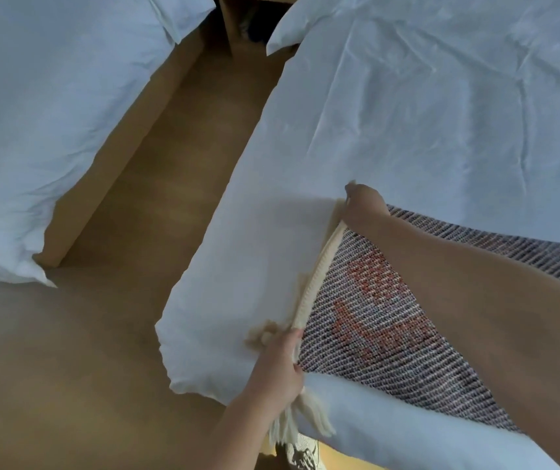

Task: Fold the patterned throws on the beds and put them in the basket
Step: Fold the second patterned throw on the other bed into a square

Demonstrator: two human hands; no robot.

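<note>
Holding the patterned throw (373, 317) by its cream edge band (319, 266), we have both grips engaged. The left grip (282, 364) is curled round the near end of the band at the side edge of the near bed (441, 113), and the cream fringe (309, 415) hangs below it over the side of the mattress. The right grip (363, 205) pinches the far end of the same band, further in over the white duvet; its fingertips are hidden behind the back of the hand. The band runs in a straight line between the two grips. The throw lies on the near bed, a dark-and-white weave with a red-orange patch. It passes under the right forearm and reaches the right edge of the view. A strip of patterned cloth (300, 449) shows below the mattress edge; we cannot tell whether it belongs to the same throw. Across a strip of brown floor (136, 232) stands a second bed (34, 113) with white bedding. Between the two beds, at the top of the view, stands a wooden unit (234, 25) with an open compartment. Its contents are too dark to identify.
</note>
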